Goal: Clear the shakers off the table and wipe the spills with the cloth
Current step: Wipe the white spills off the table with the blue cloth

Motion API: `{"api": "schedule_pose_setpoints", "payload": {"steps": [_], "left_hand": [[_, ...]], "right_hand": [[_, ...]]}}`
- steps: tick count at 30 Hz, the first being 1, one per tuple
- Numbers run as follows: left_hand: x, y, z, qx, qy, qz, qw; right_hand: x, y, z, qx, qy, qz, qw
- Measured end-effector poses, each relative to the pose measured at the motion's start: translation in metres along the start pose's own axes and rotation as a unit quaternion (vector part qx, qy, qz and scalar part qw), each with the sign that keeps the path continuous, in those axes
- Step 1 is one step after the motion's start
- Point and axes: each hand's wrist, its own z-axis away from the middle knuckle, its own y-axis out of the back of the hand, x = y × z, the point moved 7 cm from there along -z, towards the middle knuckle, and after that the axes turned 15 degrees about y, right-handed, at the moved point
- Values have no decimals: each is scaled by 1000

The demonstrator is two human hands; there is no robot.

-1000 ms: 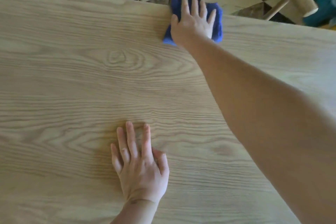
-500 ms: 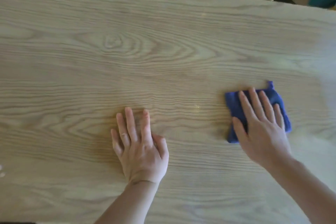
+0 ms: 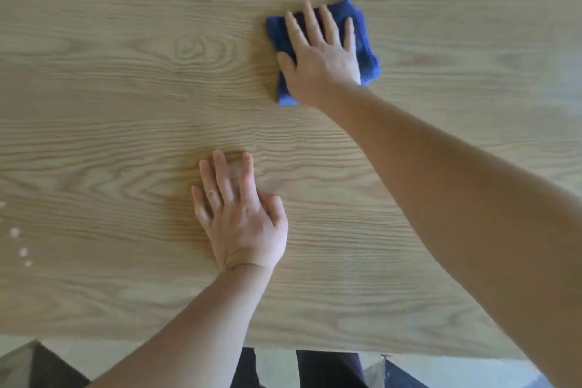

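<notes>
Single head-worn wide-angle view, looking steeply down and forward over the wooden table (image 3: 126, 104) from its near edge. Both forearms enter from below, close to the lens; floor shows beyond both table edges.

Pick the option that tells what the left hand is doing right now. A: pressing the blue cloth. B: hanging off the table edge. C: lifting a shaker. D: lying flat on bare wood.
D: the left hand lies palm down on the bare table, while the right hand presses the cloth.
</notes>
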Motion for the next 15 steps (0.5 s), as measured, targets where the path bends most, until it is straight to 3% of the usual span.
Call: {"api": "schedule_pose_setpoints", "payload": {"steps": [4, 8, 11, 15], "left_hand": [[-1, 2, 1, -1, 3, 29, 1000], [-14, 14, 9, -22, -60, 89, 994], [-54, 22, 31, -90, -123, 29, 988], [-151, 39, 58, -141, -141, -56, 978]], "right_hand": [[-47, -17, 45, -3, 74, -7, 997], [-42, -17, 80, -9, 21, -24, 999], [-50, -22, 112, 3, -21, -24, 999], [-93, -37, 148, -6, -76, -33, 997]]}}
